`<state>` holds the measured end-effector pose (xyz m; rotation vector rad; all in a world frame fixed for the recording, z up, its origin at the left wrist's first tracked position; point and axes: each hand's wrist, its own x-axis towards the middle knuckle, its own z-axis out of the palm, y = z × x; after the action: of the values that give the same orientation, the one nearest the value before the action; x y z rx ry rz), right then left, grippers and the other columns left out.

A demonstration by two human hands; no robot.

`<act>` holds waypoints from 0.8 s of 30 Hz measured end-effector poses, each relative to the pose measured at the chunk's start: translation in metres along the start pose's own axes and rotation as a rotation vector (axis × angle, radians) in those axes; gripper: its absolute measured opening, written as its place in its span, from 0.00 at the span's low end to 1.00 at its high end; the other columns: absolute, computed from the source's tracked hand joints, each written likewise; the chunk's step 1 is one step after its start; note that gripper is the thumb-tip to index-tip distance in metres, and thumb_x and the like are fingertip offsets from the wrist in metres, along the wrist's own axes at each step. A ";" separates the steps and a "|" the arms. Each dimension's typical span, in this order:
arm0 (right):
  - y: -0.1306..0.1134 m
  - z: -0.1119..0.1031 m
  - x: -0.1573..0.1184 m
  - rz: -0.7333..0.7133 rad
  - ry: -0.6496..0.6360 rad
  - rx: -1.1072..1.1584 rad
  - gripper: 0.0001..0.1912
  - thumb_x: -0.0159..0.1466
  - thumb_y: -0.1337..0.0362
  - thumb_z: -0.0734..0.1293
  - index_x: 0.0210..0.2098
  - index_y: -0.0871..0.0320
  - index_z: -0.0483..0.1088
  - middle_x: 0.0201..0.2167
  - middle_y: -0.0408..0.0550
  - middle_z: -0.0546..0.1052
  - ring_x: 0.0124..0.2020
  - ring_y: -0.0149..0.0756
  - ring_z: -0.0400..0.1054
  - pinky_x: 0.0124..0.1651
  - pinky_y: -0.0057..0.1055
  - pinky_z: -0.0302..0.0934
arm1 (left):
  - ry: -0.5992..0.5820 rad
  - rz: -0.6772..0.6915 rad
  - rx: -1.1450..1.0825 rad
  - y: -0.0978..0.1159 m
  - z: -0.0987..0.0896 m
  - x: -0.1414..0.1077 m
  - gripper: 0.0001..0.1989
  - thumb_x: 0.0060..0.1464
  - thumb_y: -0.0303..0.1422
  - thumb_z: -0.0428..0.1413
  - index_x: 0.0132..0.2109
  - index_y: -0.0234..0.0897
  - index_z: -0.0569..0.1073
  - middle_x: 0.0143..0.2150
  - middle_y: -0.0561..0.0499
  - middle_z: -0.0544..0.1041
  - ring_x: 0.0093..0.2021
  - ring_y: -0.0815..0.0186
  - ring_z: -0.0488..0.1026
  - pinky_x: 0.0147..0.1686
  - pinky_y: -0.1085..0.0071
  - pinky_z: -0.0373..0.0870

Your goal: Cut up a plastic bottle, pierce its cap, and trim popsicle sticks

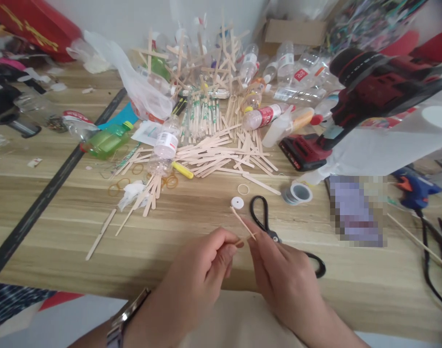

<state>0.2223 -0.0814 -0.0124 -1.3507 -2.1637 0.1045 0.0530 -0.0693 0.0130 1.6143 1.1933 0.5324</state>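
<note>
In my right hand [286, 275] a thin wooden stick [242, 221] is gripped near its lower end, its other end pointing up and left. The fingers of my left hand [206, 263] are pinched on a thin tan strip [247, 239], which crosses to the stick at my right hand; whether it is a rubber band or a second stick I cannot make out. Black-handled scissors [260, 212] lie partly under my right hand. Just beyond the stick's tip are a white disc [237, 202] and a pale rubber band [243, 189].
Flat wooden sticks [210, 157] lie heaped mid-table, with plastic bottles [286, 60] behind. A red and black cordless drill [366, 92] stands at right, near a grey spool [297, 193] and a blue glue gun [417, 186]. A green bottle [107, 142] lies left.
</note>
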 end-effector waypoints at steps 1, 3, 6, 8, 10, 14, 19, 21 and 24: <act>-0.001 0.000 -0.001 -0.015 -0.001 -0.014 0.16 0.70 0.72 0.53 0.54 0.65 0.65 0.24 0.46 0.76 0.17 0.31 0.67 0.20 0.27 0.57 | 0.016 0.010 0.008 0.000 0.002 0.000 0.14 0.66 0.37 0.43 0.37 0.40 0.70 0.23 0.59 0.66 0.23 0.71 0.63 0.24 0.76 0.59; -0.001 -0.002 -0.003 -0.037 -0.007 -0.033 0.18 0.70 0.73 0.53 0.57 0.65 0.63 0.23 0.45 0.76 0.17 0.31 0.67 0.19 0.28 0.56 | 0.037 0.030 0.008 0.001 0.003 0.000 0.14 0.66 0.37 0.44 0.35 0.39 0.70 0.23 0.58 0.68 0.24 0.71 0.63 0.25 0.75 0.59; 0.002 -0.004 -0.008 -0.079 -0.037 -0.039 0.21 0.68 0.75 0.54 0.60 0.65 0.58 0.24 0.44 0.76 0.19 0.32 0.69 0.21 0.28 0.59 | -0.014 0.009 -0.097 0.002 -0.001 0.002 0.14 0.64 0.37 0.46 0.33 0.38 0.70 0.26 0.56 0.69 0.28 0.70 0.64 0.28 0.75 0.60; 0.005 -0.004 -0.011 -0.121 -0.045 -0.014 0.23 0.66 0.77 0.54 0.61 0.67 0.57 0.23 0.43 0.74 0.20 0.32 0.69 0.23 0.27 0.61 | -0.126 -0.076 -0.219 0.002 -0.005 0.004 0.14 0.63 0.38 0.46 0.32 0.38 0.68 0.24 0.57 0.64 0.26 0.70 0.60 0.26 0.75 0.58; 0.007 -0.004 -0.012 -0.156 -0.032 0.027 0.23 0.66 0.78 0.53 0.61 0.68 0.57 0.23 0.43 0.74 0.21 0.32 0.69 0.24 0.27 0.62 | -0.254 -0.169 -0.325 0.001 -0.008 0.006 0.14 0.63 0.40 0.46 0.32 0.38 0.67 0.21 0.60 0.56 0.22 0.72 0.54 0.22 0.76 0.53; 0.004 -0.001 -0.010 -0.129 0.004 0.063 0.19 0.70 0.74 0.53 0.59 0.68 0.59 0.21 0.42 0.72 0.18 0.30 0.65 0.21 0.27 0.56 | -0.180 -0.086 -0.180 0.001 -0.005 0.005 0.14 0.63 0.38 0.45 0.32 0.38 0.68 0.23 0.58 0.62 0.25 0.71 0.58 0.24 0.75 0.54; -0.002 0.002 -0.010 -0.075 0.027 0.072 0.17 0.72 0.72 0.53 0.58 0.70 0.58 0.18 0.37 0.68 0.14 0.27 0.60 0.18 0.26 0.52 | 0.000 0.110 0.146 0.003 -0.001 0.000 0.12 0.62 0.30 0.45 0.30 0.37 0.66 0.26 0.56 0.68 0.27 0.70 0.63 0.28 0.73 0.55; -0.001 0.002 -0.010 -0.103 0.019 0.061 0.17 0.72 0.72 0.52 0.58 0.71 0.59 0.19 0.39 0.69 0.15 0.27 0.61 0.19 0.27 0.52 | -0.070 0.051 0.033 0.003 -0.004 0.002 0.14 0.63 0.34 0.45 0.29 0.37 0.66 0.24 0.57 0.65 0.26 0.70 0.62 0.27 0.74 0.55; 0.002 0.002 -0.011 -0.137 -0.002 0.088 0.16 0.72 0.72 0.53 0.57 0.71 0.59 0.22 0.41 0.73 0.18 0.28 0.64 0.21 0.27 0.56 | -0.190 -0.057 -0.162 0.003 -0.008 0.006 0.15 0.64 0.37 0.45 0.30 0.38 0.66 0.23 0.58 0.61 0.25 0.71 0.59 0.25 0.76 0.56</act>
<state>0.2265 -0.0893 -0.0192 -1.1502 -2.2195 0.1453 0.0500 -0.0606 0.0178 1.4541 1.0248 0.4183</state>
